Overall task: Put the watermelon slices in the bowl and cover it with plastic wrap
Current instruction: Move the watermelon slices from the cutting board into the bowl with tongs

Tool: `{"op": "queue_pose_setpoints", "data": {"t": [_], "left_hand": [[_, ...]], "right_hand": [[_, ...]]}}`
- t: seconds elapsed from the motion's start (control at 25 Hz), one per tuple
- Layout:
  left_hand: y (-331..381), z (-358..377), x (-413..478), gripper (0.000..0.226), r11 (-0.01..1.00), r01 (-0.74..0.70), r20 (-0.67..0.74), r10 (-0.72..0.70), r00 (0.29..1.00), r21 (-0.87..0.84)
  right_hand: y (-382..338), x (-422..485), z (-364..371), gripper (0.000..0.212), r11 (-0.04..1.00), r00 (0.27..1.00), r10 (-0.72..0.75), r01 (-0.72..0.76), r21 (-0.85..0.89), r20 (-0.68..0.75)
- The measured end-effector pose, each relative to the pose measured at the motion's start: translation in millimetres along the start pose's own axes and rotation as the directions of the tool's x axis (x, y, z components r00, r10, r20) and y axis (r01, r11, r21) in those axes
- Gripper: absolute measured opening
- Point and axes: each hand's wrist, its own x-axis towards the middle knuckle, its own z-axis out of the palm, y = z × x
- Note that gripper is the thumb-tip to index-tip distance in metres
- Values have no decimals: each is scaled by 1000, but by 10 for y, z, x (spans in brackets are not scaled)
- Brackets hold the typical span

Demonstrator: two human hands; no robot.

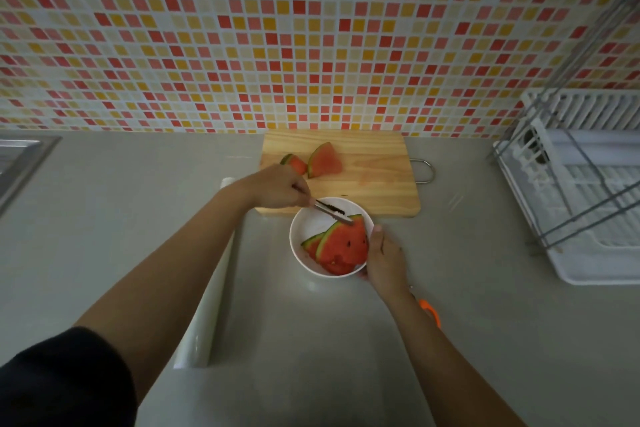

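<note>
A white bowl (pixel 304 218) stands on the counter just in front of the wooden cutting board (pixel 374 177). Watermelon slices (pixel 343 246) lie inside it, leaning against its right side. My left hand (pixel 280 187) grips metal tongs (pixel 332 211) whose tips touch the rind of the top slice in the bowl. My right hand (pixel 384 256) holds the bowl's right rim. Two more slices lie on the board: a larger one (pixel 325 160) and a smaller one (pixel 294 163) partly behind my left hand. A roll of plastic wrap (pixel 204 315) lies left of the bowl, under my left forearm.
A white dish rack (pixel 585 191) with a metal frame fills the right side. A sink edge (pixel 20 163) shows at far left. Orange-handled scissors (pixel 431 312) peek out from under my right forearm. A mosaic tile wall rises behind the board.
</note>
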Motion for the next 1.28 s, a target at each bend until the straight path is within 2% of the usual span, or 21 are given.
{"op": "queue_pose_setpoints", "data": {"t": [0.12, 0.32, 0.52, 0.6, 0.84, 1.04, 1.2, 1.28], "left_hand": [[-51, 84, -39, 21, 996, -63, -47, 60, 997, -61], [85, -171, 71, 22, 991, -103, 14, 102, 995, 89], [355, -296, 130, 24, 973, -155, 123, 135, 983, 170], [354, -246, 92, 26, 972, -155, 110, 137, 984, 176], [-107, 39, -404, 22, 999, 15, -97, -19, 995, -37], [-309, 525, -747, 19, 959, 9, -256, -85, 963, -285], [-383, 708, -770, 19, 890, 31, -268, -170, 948, -455], [-389, 720, -778, 19, 892, 23, -283, -168, 944, -451]], "right_hand": [[15, -15, 3, 53, 996, 997, 46, -51, 77, 54], [-1, -1, 22, 50, 991, 994, 67, -75, 108, 81], [0, -3, -7, 49, 999, 1000, 15, -15, 41, 4], [8, -3, -4, 50, 999, 1000, 7, -6, 38, -18], [40, 29, 17, 53, 998, 1000, 11, -13, 56, 29], [16, 19, 2, 59, 998, 998, 42, -44, 55, 37], [-15, -12, -3, 57, 1000, 1000, 9, -9, 16, -19], [-2, 2, 5, 61, 1000, 1000, 13, -13, -2, 7]]}}
